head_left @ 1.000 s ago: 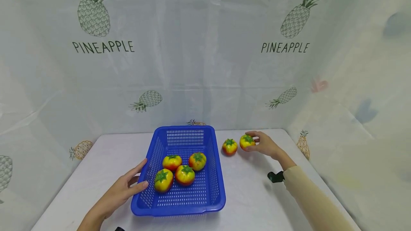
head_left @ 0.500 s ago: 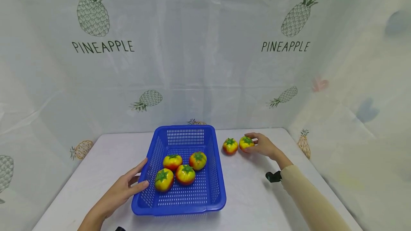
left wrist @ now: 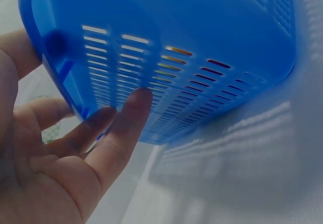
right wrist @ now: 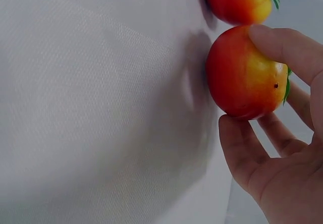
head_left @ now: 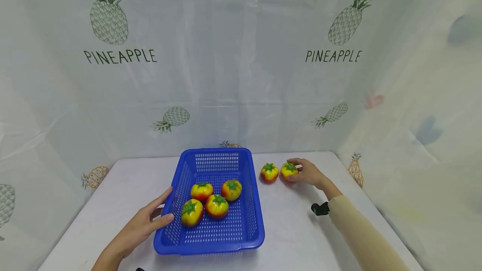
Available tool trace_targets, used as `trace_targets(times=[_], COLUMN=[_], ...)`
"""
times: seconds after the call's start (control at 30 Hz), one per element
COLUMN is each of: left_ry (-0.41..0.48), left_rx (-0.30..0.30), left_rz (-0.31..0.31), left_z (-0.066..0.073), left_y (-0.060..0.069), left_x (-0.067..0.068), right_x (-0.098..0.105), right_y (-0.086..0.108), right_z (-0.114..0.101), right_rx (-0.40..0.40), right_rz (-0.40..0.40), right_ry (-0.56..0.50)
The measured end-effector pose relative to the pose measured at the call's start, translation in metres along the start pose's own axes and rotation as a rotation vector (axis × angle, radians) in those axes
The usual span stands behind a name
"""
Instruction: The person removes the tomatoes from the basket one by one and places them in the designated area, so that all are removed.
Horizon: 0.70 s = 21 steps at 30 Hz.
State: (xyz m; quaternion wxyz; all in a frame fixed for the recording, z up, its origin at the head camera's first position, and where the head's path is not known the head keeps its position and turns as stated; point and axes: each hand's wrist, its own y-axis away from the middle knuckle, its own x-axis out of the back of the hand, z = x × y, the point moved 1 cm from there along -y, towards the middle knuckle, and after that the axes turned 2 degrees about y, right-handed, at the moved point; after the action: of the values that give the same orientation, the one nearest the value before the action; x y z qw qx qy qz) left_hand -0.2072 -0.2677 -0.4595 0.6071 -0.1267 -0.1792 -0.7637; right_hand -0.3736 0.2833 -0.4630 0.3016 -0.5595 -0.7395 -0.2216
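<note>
In the head view my left hand (head_left: 141,225) grips the left rim of a blue plastic basket (head_left: 260,221). The left wrist view shows the thumb over the rim and fingers against the slotted outer wall (left wrist: 242,37). Several yellow-red tomatoes with green leafy tops lie in the basket, one of them the front-left tomato (head_left: 192,213). To the right of the basket, my right hand (head_left: 310,175) pinches a tomato (right wrist: 242,77) between thumb and fingers, at or just above the tabletop; contact is unclear. Close on its left sits another tomato (head_left: 269,172).
A white-covered table (head_left: 290,229) bears everything. Behind it hangs a pale curtain (head_left: 233,70) printed with pineapples, which also runs along the sides. A dark strap piece (head_left: 320,208) hangs at the right wrist.
My right hand has brought its tomato slightly lower and nearer to me, beside the other loose tomato. My left hand and the basket have stayed in place.
</note>
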Motion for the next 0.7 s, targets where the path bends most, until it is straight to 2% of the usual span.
trace_targets(times=[0.27,0.5,0.7], left_ry=[-0.001,-0.010,0.013], left_rx=[-0.008,-0.001,-0.008], left_rz=[-0.003,0.002,-0.008], left_z=[0.0037,0.0001,0.0000], left_y=[0.0008,-0.0004,0.0016], left_x=[-0.0001,0.0005,0.0005], right_x=[0.0002,-0.0007,-0.0005], right_y=[-0.0002,0.0002,0.0023], right_z=[-0.0001,-0.0018,-0.0024], right_rx=[-0.027,-0.014,-0.035], right_rz=[-0.013,-0.029,-0.047], right_ry=[-0.011,-0.005,-0.008])
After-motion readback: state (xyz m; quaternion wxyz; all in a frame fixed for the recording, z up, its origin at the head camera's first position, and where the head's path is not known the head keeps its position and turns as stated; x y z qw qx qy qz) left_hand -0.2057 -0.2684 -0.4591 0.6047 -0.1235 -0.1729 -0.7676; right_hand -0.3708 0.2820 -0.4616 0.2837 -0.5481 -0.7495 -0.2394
